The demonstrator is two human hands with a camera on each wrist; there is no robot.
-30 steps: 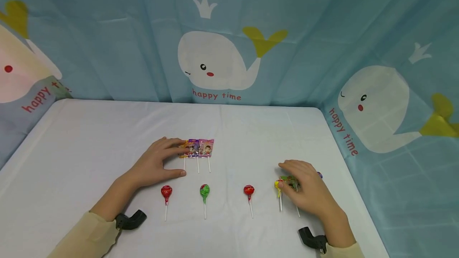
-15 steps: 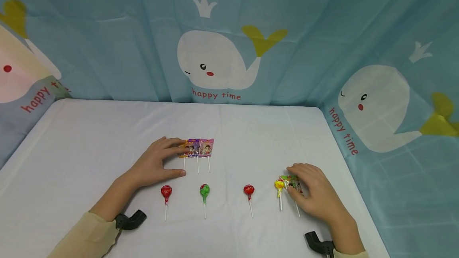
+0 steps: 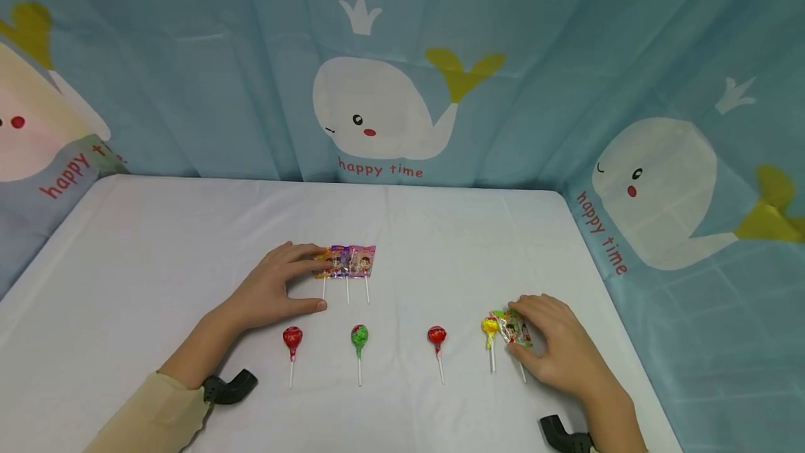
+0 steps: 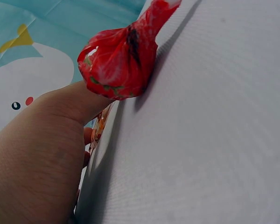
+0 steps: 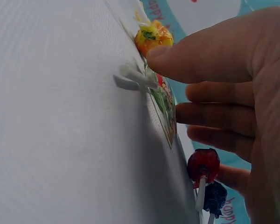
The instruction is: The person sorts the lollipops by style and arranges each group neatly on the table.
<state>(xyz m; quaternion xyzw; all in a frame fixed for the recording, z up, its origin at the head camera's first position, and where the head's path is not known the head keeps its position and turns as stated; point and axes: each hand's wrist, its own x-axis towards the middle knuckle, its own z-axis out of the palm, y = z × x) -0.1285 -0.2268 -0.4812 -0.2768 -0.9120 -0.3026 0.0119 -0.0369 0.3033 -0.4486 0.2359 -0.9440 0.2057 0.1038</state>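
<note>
My left hand (image 3: pixel 270 289) rests its fingertips on a row of flat-wrapped lollipops, with a pink packet (image 3: pixel 363 261) at the right end and a purple packet (image 3: pixel 339 255) beside it. The leftmost, yellowish packet is partly under the fingers. My right hand (image 3: pixel 560 344) lies by a green flat-wrapped lollipop (image 3: pixel 514 327), fingers loosely bent and thumb apart from them; whether it touches the wrapper is unclear. Close to that packet's left is a yellow ball lollipop (image 3: pixel 490 326). Behind the right hand, its wrist view shows a red lollipop (image 5: pixel 203 163) and a blue lollipop (image 5: pixel 215 198).
Nearer the person, a red lollipop (image 3: pixel 292 336), a green lollipop (image 3: pixel 359 335) and another red lollipop (image 3: pixel 437 335) lie spaced apart on the white tablecloth (image 3: pixel 189 229). A blue whale-print curtain (image 3: pixel 251 89) hangs around the table.
My right hand has drawn right and toward the person, uncovering the yellow lollipop and more of the green packet. The blue candy once visible beyond it is now hidden in the head view. My left hand stays put.
</note>
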